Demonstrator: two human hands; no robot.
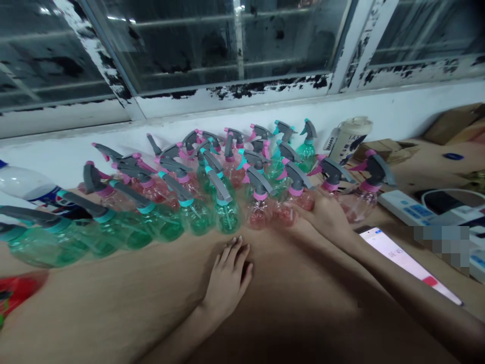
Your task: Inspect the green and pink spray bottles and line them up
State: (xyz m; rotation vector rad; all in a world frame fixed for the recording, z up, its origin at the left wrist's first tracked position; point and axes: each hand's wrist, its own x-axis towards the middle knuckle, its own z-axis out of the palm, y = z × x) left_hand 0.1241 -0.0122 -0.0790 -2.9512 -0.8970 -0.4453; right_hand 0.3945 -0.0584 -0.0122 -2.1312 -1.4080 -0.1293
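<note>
Spray bottles stand close together in rows on the table (125,313). Green ones with teal collars, such as this green spray bottle (226,215), fill the front left, and pink ones with pink collars, such as this pink spray bottle (259,212), are to the right and behind. My left hand (229,275) lies open on the table just in front of the green bottles, fingers loosely spread. At the right end of the front row, my right hand (329,215) is closed around the body of a pink spray bottle (330,186), largely hiding it. Another pink spray bottle (358,202) stands to its right.
On the right are a lit phone (409,263), a white power strip (405,207), a coffee cup (350,139) and cardboard (390,150). A soda bottle (26,182) lies at left, above a red packet (22,290). Behind runs a wall with windows (227,45).
</note>
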